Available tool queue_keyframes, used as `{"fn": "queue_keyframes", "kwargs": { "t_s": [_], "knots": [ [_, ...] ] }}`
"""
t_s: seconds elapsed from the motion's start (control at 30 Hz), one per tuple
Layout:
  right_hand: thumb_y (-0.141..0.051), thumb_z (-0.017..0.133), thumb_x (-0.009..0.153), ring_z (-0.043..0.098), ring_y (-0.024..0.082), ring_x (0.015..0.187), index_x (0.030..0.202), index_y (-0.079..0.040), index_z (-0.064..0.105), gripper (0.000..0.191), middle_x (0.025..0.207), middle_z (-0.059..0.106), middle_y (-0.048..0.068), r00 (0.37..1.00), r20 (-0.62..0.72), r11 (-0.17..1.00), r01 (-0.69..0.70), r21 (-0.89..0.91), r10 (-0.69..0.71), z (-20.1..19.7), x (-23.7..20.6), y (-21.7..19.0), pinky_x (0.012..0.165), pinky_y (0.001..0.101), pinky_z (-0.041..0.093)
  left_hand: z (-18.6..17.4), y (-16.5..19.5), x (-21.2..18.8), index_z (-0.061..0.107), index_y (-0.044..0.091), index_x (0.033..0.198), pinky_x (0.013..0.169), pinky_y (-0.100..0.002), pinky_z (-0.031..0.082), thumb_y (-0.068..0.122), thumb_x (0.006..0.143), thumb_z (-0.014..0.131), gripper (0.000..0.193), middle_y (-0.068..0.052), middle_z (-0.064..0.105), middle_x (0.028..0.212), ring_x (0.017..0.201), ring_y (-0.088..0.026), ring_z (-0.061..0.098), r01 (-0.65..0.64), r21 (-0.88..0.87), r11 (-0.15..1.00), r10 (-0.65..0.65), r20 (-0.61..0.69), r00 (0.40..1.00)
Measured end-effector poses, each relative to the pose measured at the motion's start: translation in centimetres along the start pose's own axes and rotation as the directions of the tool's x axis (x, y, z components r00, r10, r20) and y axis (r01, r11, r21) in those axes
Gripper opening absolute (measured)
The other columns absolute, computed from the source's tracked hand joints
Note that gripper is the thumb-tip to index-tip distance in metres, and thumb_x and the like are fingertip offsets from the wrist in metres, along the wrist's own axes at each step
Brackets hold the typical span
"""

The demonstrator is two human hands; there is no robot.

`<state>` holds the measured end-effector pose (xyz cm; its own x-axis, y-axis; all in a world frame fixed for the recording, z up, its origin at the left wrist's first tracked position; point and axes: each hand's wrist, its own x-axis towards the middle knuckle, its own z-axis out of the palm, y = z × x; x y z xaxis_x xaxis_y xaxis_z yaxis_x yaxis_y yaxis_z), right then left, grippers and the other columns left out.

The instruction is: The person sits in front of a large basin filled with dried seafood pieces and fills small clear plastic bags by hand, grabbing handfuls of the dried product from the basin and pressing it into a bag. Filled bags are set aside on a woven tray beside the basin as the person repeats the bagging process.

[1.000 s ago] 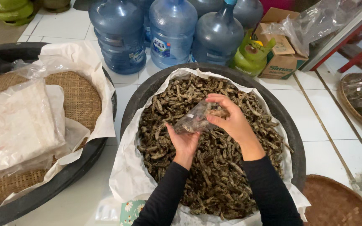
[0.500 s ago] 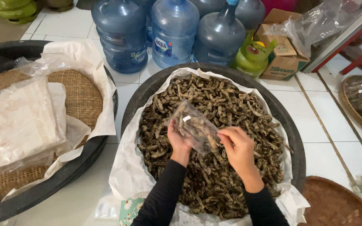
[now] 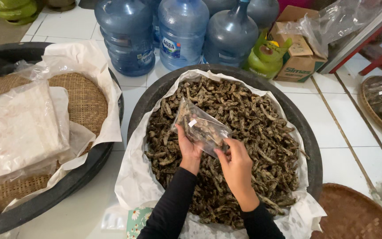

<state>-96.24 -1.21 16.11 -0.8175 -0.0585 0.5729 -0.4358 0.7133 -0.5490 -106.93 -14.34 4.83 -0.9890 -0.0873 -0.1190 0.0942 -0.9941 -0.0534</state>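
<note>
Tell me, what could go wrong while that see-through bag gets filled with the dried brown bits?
The small clear plastic bag lies tilted between the left hand and right hand, so pieces might slide back out. It sits over the big black tub lined with white plastic, so spills would probably land in the heap of dried brown pieces. A stiff piece could perhaps poke through the thin bag.

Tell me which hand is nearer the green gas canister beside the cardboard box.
Right. The right hand pinches the clear plastic bag's lower edge, on the green gas canister's side; the left hand holds the bag further left.
</note>
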Motion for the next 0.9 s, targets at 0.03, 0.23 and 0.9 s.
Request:
{"fn": "queue_keyframes", "kwargs": {
  "t_s": [0.03,0.23,0.9],
  "knots": [
    [-0.013,0.08,0.087,0.069,0.019,0.067,0.116,-0.001,0.065,0.035,0.099,0.071,0.013,1.0,-0.004,1.0,-0.022,0.002,0.022,0.1,0.2,-0.1,0.055,0.0307,0.055,-0.1,0.0,0.1,0.053,0.005,0.14,0.107,-0.056,0.048,0.057,0.102,0.05,0.065,-0.019,0.06,0.136,0.126,-0.034,0.057,-0.004,-0.01,1.0,0.004,0.022,1.0],
    [-0.007,0.077,0.089,0.069,0.017,0.062,0.11,-0.003,0.072,0.022,0.089,0.075,0.008,0.996,0.088,0.999,-0.023,0.044,0.019,-0.2,1.0,-0.8,0.054,0.0308,0.054,-1.2,0.3,1.2,0.055,0.005,0.138,0.1,-0.049,0.055,0.044,0.105,0.041,0.053,-0.016,0.061,0.134,0.12,-0.032,0.06,-0.019,0.036,0.999,0.02,-0.017,1.0],
    [-0.001,0.068,0.09,0.067,0.029,0.107,0.132,-0.002,0.069,0.042,0.13,0.063,0.021,0.925,0.305,0.961,0.159,0.227,-0.225,2.0,4.5,2.0,0.083,0.0352,0.058,-1.0,1.6,1.6,0.054,0.003,0.139,0.106,-0.051,0.051,0.047,0.111,0.042,0.053,-0.016,0.061,0.135,0.124,-0.032,0.06,-0.055,0.011,0.998,0.054,0.098,0.994]
  ]
}}
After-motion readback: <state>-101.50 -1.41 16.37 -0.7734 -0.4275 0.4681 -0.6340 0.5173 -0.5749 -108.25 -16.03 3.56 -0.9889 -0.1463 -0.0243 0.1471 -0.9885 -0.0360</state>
